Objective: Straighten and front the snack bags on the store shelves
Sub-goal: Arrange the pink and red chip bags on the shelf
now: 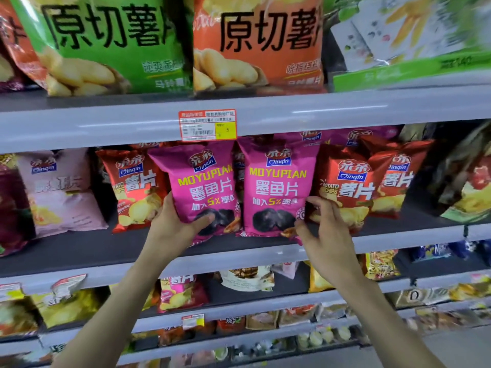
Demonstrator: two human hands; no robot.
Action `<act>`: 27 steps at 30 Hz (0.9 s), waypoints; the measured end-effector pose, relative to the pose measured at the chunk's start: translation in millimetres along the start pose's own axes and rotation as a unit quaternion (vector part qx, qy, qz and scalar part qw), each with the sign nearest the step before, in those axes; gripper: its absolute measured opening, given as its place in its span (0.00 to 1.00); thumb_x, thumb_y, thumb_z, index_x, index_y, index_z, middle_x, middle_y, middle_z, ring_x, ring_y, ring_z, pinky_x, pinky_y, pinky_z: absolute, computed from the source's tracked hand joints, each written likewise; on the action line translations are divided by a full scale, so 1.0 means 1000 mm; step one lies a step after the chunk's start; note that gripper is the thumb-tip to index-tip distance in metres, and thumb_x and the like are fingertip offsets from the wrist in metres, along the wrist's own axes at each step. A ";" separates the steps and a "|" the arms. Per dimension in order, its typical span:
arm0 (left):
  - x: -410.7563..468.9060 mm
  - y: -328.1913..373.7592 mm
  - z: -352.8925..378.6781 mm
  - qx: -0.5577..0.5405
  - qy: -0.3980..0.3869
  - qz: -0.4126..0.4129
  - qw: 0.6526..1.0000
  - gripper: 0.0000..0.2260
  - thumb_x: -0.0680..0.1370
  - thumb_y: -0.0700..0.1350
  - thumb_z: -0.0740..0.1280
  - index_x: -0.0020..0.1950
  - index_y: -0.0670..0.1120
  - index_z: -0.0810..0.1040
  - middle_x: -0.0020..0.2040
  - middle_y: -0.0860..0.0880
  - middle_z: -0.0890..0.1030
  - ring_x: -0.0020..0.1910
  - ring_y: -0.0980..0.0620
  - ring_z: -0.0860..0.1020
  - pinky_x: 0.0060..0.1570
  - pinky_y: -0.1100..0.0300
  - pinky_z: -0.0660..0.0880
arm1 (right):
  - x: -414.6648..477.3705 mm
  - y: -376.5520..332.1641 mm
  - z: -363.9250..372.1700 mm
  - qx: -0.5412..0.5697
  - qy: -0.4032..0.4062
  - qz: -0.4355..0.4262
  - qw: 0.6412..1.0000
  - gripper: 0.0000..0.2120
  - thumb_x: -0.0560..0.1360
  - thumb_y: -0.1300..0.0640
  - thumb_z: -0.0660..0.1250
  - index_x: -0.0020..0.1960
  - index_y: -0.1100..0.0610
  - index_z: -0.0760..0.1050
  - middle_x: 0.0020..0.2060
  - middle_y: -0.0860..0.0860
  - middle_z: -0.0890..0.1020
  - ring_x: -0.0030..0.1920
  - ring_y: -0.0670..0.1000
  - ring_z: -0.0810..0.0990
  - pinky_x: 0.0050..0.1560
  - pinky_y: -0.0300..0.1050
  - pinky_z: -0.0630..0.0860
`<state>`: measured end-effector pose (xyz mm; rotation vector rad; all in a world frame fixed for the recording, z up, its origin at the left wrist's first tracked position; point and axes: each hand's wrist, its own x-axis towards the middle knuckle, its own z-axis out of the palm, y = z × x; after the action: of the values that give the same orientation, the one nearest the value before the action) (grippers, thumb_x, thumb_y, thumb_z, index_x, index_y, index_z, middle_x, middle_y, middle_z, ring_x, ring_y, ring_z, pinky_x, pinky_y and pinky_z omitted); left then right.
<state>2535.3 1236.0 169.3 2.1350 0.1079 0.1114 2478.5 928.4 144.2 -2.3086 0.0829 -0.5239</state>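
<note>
Two magenta MOYUPIAN snack bags stand side by side on the middle shelf (239, 248). My left hand (175, 224) grips the left magenta bag (202, 187) at its lower left, thumb across the front; the bag leans slightly. My right hand (322, 232) is at the lower right corner of the right magenta bag (279, 187), fingers curled and touching its edge, next to a red potato chip bag (345, 187). Whether that hand pinches the bag is unclear.
Red chip bags (132, 187) and a pale pink bag (61, 192) stand to the left, more red bags (393, 179) to the right. Big green (111, 43) and orange (257, 43) bags fill the shelf above, with a price tag (207, 125) on its edge. Lower shelves hold several small packs.
</note>
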 end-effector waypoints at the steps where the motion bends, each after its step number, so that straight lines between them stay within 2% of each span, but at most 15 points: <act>1: 0.002 -0.001 0.000 -0.013 -0.002 -0.009 1.000 0.43 0.62 0.65 0.83 0.71 0.54 0.70 0.61 0.55 0.83 0.57 0.50 0.83 0.61 0.43 0.81 | 0.001 -0.001 0.001 0.017 -0.001 0.006 1.000 0.22 0.81 0.50 0.69 0.72 0.46 0.66 0.67 0.44 0.71 0.66 0.50 0.74 0.58 0.53 0.77; 3: 0.004 -0.003 -0.002 -0.044 -0.005 -0.018 0.999 0.48 0.57 0.70 0.82 0.71 0.53 0.70 0.61 0.55 0.84 0.54 0.51 0.84 0.59 0.40 0.82 | 0.003 -0.002 0.002 0.040 0.000 0.016 0.999 0.22 0.81 0.51 0.69 0.72 0.47 0.66 0.67 0.44 0.72 0.66 0.48 0.74 0.61 0.53 0.77; 5: 0.004 -0.001 -0.004 -0.068 -0.004 -0.013 0.998 0.51 0.55 0.70 0.83 0.72 0.52 0.70 0.61 0.55 0.84 0.57 0.52 0.84 0.61 0.41 0.82 | 0.003 -0.001 0.003 0.042 0.003 0.017 0.999 0.21 0.81 0.51 0.70 0.71 0.46 0.66 0.67 0.44 0.74 0.66 0.47 0.74 0.60 0.50 0.76; 7: 0.001 0.002 -0.006 -0.068 -0.004 -0.004 0.998 0.49 0.59 0.66 0.85 0.74 0.50 0.70 0.62 0.54 0.84 0.58 0.52 0.84 0.61 0.43 0.82 | 0.001 0.001 0.001 0.033 0.005 0.023 0.999 0.21 0.81 0.50 0.69 0.70 0.45 0.66 0.66 0.43 0.74 0.66 0.47 0.74 0.57 0.48 0.74; 11: -0.012 -0.003 -0.006 -0.052 0.026 0.045 0.997 0.35 0.69 0.51 0.83 0.72 0.55 0.70 0.61 0.57 0.83 0.54 0.61 0.83 0.57 0.50 0.81 | -0.007 0.008 -0.010 -0.002 0.019 0.039 0.999 0.20 0.81 0.49 0.68 0.71 0.45 0.67 0.66 0.43 0.73 0.66 0.50 0.74 0.58 0.52 0.78; 14: -0.028 -0.018 -0.004 -0.035 0.056 0.053 0.996 0.36 0.71 0.50 0.83 0.74 0.59 0.69 0.65 0.55 0.80 0.56 0.56 0.82 0.56 0.45 0.82 | -0.011 0.019 -0.019 -0.029 0.047 0.061 0.997 0.20 0.81 0.52 0.70 0.71 0.49 0.69 0.65 0.46 0.74 0.66 0.52 0.75 0.58 0.51 0.75; 18: -0.060 -0.020 0.009 -0.002 0.067 0.097 0.993 0.34 0.74 0.43 0.80 0.77 0.56 0.70 0.65 0.53 0.76 0.56 0.53 0.80 0.55 0.55 0.76 | -0.016 0.031 -0.021 -0.027 0.077 0.086 0.993 0.19 0.80 0.55 0.71 0.68 0.47 0.70 0.63 0.47 0.74 0.62 0.53 0.75 0.53 0.49 0.72; 20: -0.069 -0.015 0.019 0.019 0.059 0.128 0.990 0.31 0.75 0.42 0.78 0.76 0.55 0.71 0.64 0.54 0.75 0.59 0.52 0.78 0.57 0.58 0.73 | -0.013 0.036 -0.019 -0.042 0.092 0.083 0.991 0.20 0.78 0.56 0.72 0.68 0.49 0.70 0.64 0.49 0.73 0.65 0.54 0.73 0.57 0.51 0.73; 22: -0.069 -0.006 0.032 0.025 0.046 0.145 0.988 0.30 0.75 0.40 0.78 0.75 0.53 0.73 0.64 0.54 0.75 0.61 0.55 0.76 0.59 0.62 0.72 | -0.009 0.038 -0.017 -0.071 0.124 0.066 0.988 0.24 0.76 0.57 0.74 0.69 0.52 0.70 0.70 0.52 0.69 0.71 0.56 0.67 0.66 0.56 0.71; 24: -0.066 0.007 0.047 0.017 0.038 0.159 0.986 0.30 0.76 0.41 0.78 0.76 0.53 0.72 0.64 0.55 0.75 0.62 0.53 0.78 0.61 0.58 0.75 | -0.002 0.042 -0.017 -0.079 0.153 0.059 0.983 0.30 0.74 0.58 0.75 0.72 0.54 0.68 0.76 0.54 0.64 0.75 0.60 0.62 0.73 0.59 0.65; 27: -0.058 0.035 0.075 0.002 0.021 0.154 0.988 0.35 0.76 0.46 0.78 0.81 0.53 0.66 0.71 0.54 0.74 0.68 0.50 0.77 0.66 0.50 0.77 | 0.012 0.055 -0.022 0.000 0.158 0.095 0.983 0.39 0.73 0.54 0.76 0.77 0.55 0.61 0.77 0.53 0.61 0.75 0.59 0.62 0.75 0.60 0.64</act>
<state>2488.1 1147.2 156.1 2.1395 -0.1987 0.3371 2485.8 872.1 123.5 -2.1704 0.4513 -0.7853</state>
